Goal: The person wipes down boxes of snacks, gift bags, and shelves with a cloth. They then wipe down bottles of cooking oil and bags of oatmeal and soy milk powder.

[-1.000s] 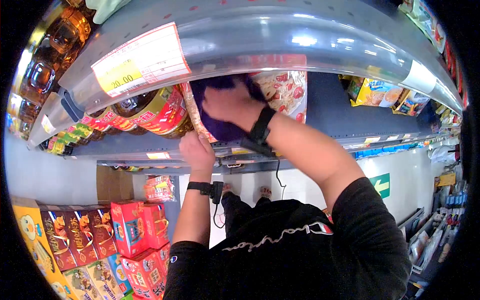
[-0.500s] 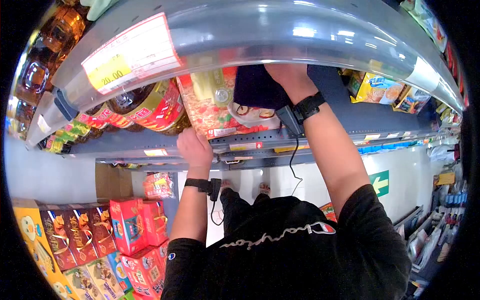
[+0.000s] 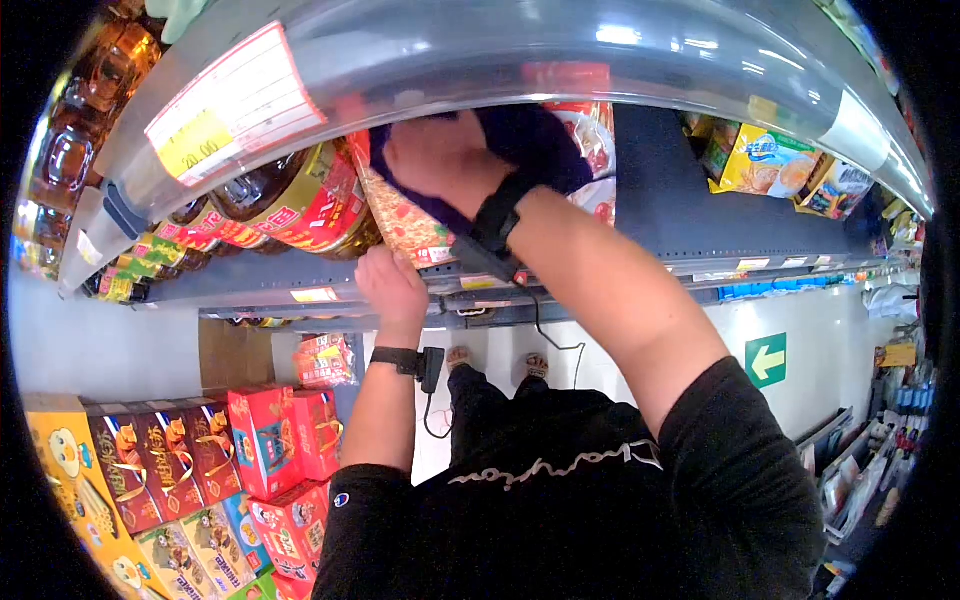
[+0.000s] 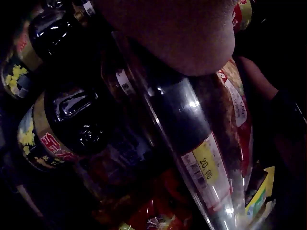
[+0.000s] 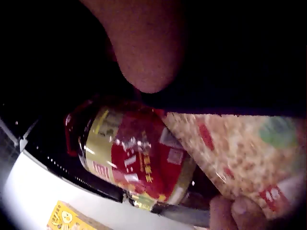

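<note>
A large red oatmeal bag [image 3: 400, 215], printed with flakes and red fruit, stands on the shelf in the head view. My left hand [image 3: 392, 288] pinches its lower left corner; the right wrist view shows thumb and fingertips [image 5: 240, 206] at that edge. Across the front of the bag, my right hand [image 3: 445, 155] holds a dark purple cloth [image 3: 545, 150] against it. Part of the cloth spreads to the right, covering much of the printed front. Left of the bag sits a cooking oil bottle [image 3: 310, 205] with a red and gold label.
A clear curved shelf rail [image 3: 480, 65] with a price tag [image 3: 235, 105] crosses above my hands. More oil bottles [image 4: 53, 129] line up at left. Small yellow snack packs [image 3: 765, 160] lie on the shelf at right. Stacked gift boxes [image 3: 265, 440] stand below left.
My right hand swept right across the bag with the cloth, then came back to its left side. The left hand stays at the lower corner.
</note>
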The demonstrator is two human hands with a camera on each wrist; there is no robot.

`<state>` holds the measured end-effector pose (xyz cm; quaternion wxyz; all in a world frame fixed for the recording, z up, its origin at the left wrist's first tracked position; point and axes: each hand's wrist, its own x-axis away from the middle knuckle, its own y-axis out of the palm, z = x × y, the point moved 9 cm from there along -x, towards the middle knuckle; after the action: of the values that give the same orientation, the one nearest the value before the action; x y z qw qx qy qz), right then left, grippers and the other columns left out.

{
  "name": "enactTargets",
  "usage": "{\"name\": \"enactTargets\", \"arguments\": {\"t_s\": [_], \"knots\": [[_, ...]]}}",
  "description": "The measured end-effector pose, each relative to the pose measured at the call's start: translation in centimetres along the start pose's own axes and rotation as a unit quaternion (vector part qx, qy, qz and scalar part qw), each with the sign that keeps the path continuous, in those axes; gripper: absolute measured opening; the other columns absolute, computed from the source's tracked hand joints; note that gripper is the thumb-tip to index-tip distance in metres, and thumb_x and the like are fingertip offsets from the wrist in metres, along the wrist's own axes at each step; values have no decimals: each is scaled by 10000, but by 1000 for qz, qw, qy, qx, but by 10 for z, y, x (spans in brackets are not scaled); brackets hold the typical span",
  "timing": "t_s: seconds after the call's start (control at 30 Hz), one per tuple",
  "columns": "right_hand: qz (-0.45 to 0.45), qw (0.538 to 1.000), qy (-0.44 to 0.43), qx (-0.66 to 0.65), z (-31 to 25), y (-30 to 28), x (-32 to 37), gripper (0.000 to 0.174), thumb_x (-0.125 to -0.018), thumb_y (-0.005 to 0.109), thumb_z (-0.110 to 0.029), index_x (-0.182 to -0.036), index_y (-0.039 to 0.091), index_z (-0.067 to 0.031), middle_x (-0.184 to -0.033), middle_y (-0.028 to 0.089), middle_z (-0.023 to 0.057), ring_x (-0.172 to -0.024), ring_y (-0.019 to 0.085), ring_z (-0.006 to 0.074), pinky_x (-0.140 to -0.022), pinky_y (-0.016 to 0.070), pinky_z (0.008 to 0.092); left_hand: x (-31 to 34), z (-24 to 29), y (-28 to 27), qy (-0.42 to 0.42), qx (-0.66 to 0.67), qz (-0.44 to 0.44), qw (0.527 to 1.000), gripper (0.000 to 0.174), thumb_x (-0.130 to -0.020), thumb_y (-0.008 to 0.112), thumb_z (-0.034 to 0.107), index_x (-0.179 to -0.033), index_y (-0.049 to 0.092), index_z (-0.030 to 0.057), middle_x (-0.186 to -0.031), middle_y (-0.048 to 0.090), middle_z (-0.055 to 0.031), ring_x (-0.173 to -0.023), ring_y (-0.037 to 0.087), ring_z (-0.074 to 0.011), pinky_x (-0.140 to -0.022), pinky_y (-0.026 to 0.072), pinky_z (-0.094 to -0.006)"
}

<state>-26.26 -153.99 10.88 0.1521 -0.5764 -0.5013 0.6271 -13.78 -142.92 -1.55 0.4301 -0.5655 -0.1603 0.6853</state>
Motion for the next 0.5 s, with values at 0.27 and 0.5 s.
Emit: {"name": "enactTargets", "arguments": {"t_s": [0.27,0.5], "knots": [[139,763,-325,542,-46,60,162,207,-814,584,-208,-960,699,-118,-1046,686,90,-1053,630,286,-952,476,479,0,-5,4,-29,-10,0,1000,256,-929,482,235,-884,531,-12,-861,560,-243,-860,517,-457,-746,374,-547],[-98,980,-75,155,82,-8,121,223,-852,555,-328,-745,672,-171,-797,671,55,-778,674,245,-720,447,722,-1,-3,5,-23,-1,-16,1000,211,-936,476,209,-890,529,10,-881,559,-211,-876,513,-426,-789,371,-521]]}}
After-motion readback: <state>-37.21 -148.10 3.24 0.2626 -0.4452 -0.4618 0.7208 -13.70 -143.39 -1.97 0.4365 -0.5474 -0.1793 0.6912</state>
